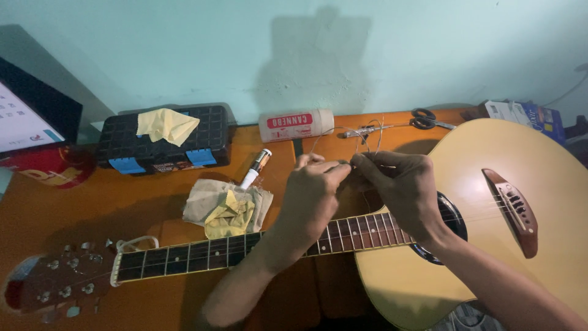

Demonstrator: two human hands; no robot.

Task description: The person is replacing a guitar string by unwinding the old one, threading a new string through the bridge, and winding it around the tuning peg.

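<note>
The head view is looking down on an orange desk (73,208) where an acoustic guitar (490,202) is lying flat, its headstock (52,285) pointing toward nine o'clock and its pale body filling the three-to-five o'clock side. Both hands are meeting just above the fretboard (208,252), near the centre of the frame: the left hand (312,196) and the right hand (401,187) are each pinching a thin coiled guitar string (367,138), fingertips nearly touching, while the loose loops are rising toward twelve o'clock. Judging by this, the person is uncoiling or straightening the wire, and the string is not yet seated at the bridge (514,211), which is sitting toward three o'clock. The next move would seem to call for a steady, light pinch and a free end kept from kinking. Around the hands, a crumpled cloth with a yellow rag (229,211) is resting at nine o'clock, a white marker-like tube (256,168) is lying just above it, a black toolbox (165,144) with a yellow cloth on top is standing at ten o'clock, a white cylindrical container (296,124) is lying at twelve o'clock, and scissors (429,119) are lying at one o'clock.
</note>
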